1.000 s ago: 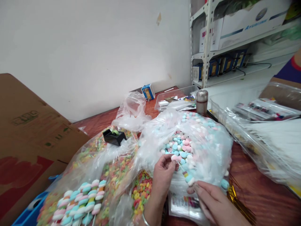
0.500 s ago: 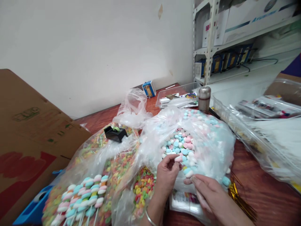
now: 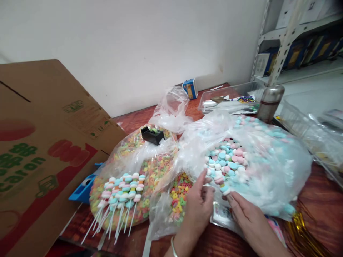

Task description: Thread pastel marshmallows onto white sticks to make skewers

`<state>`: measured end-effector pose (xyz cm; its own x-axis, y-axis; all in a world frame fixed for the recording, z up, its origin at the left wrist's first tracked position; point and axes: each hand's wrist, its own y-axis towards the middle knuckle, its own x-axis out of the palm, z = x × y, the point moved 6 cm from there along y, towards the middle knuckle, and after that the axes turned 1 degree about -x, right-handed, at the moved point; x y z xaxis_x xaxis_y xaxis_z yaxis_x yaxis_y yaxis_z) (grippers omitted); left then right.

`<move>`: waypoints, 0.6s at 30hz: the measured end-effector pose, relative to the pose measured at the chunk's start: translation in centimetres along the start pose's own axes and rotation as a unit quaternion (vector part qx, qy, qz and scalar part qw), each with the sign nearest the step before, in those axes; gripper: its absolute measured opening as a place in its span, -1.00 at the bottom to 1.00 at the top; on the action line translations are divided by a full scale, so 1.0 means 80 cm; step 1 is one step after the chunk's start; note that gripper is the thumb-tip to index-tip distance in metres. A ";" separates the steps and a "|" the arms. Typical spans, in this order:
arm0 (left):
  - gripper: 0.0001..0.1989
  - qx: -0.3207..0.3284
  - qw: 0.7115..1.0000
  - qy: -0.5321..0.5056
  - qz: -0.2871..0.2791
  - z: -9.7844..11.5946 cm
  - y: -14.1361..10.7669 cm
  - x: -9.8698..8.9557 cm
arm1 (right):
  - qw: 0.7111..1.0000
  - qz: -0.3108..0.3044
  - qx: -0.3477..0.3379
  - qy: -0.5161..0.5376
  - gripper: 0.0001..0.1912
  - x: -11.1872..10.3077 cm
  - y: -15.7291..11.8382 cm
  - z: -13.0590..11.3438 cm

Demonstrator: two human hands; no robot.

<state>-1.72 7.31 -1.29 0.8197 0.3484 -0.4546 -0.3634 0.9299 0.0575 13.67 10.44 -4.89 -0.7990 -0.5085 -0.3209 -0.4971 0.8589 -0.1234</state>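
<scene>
In my right hand [image 3: 245, 210] I pinch a marshmallow skewer [image 3: 219, 179], its pink, yellow-green and blue pieces stacked at my fingertips; its stick is hidden. My left hand [image 3: 199, 198] is just left of it, fingers apart, and nothing shows in them. Both hands are at the near edge of an open clear bag of pastel marshmallows [image 3: 226, 157]. Left of my left wrist, an open bag shows ring-shaped candies [image 3: 179, 196]. Several finished-looking marshmallow skewers [image 3: 124, 189] lie on a larger bag of candy rings [image 3: 152, 171], white sticks pointing toward me.
A black tape dispenser [image 3: 152, 135] sits on the candy bag. At left stand a cardboard box [image 3: 80, 117] and a blue dispenser [image 3: 84, 189]. A metal flask [image 3: 270, 103] and clear tray [image 3: 214, 94] are behind. Gold twist ties [image 3: 301, 228] lie at right.
The view has swung left, showing more of the cardboard box. My left hand has let go of the pink-and-white marshmallow, which is now on the skewer in my right hand.
</scene>
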 end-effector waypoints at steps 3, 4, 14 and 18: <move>-0.67 0.041 0.979 0.193 0.052 -0.015 -0.001 -0.053 | 0.998 -0.013 -0.004 -0.062 -0.62 0.007 -0.003 0.001; -0.70 0.049 0.964 0.257 0.049 -0.023 0.001 -0.064 | 0.997 -0.019 -0.005 -0.076 -0.62 0.010 -0.004 0.001; -0.81 -0.029 0.976 0.204 0.073 -0.051 0.012 -0.085 | 0.989 -0.073 -0.040 -0.123 -0.59 0.043 -0.011 -0.019; -0.75 -0.177 0.979 -0.073 0.062 -0.067 0.006 -0.082 | 0.988 -0.079 -0.060 -0.122 -0.60 0.054 -0.012 -0.026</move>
<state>-9.66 4.86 -3.07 0.8042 0.4940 -0.3304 -0.5745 0.7884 -0.2197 10.01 7.29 -4.17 -0.6098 -0.5938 -0.5248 -0.6580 0.7485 -0.0824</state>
